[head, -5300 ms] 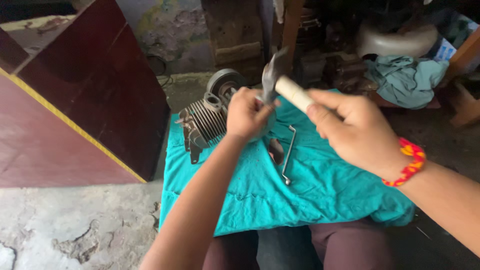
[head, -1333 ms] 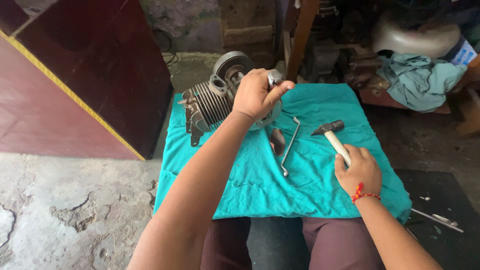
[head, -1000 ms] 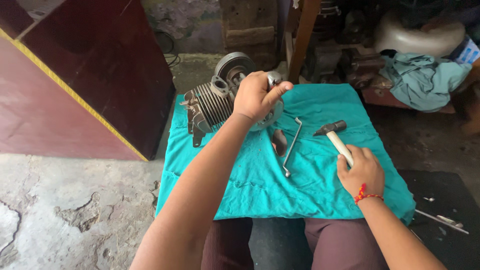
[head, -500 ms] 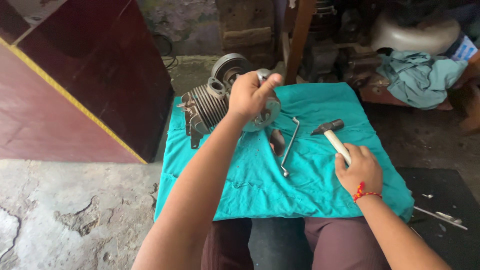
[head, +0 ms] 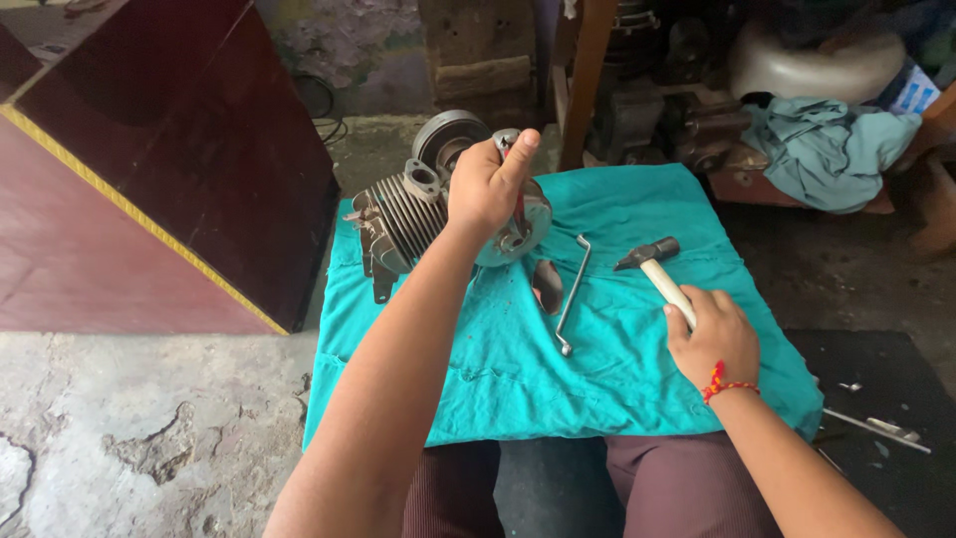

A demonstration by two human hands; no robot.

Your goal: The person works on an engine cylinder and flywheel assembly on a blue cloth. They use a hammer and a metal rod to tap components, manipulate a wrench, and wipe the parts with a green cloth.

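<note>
Your left hand [head: 486,187] is up in the middle top of the frame. Its fingers are curled tight around a small tool with a red bit [head: 506,151], and the thumb sticks up. The hand presses on the grey metal engine with thin fins [head: 410,209], which lies on the teal cloth [head: 617,369] near its upper left corner. Your hand hides much of the engine's round flat side, so you cannot see what the tool touches there.

Your right hand [head: 713,341] is in the lower right of the frame, with a red thread band [head: 721,383] on the wrist. It lies on the pale wooden handle of the hammer with the dark metal head [head: 655,269]. The fingers are bent loosely over the end of the handle. The hammer rests flat on the cloth, head pointing up and away from you.

Between your hands lies a thin bent metal rod [head: 572,295], and just beside it a small dark curved piece [head: 547,286]. Both rest on the cloth, apart from each hand.

A big dark red wooden box with a yellow edge [head: 169,159] stands at the left, close to the engine. A crumpled pale blue rag [head: 827,149] sits at the upper right, well apart. A brown wooden post [head: 584,75] rises behind the cloth.
</note>
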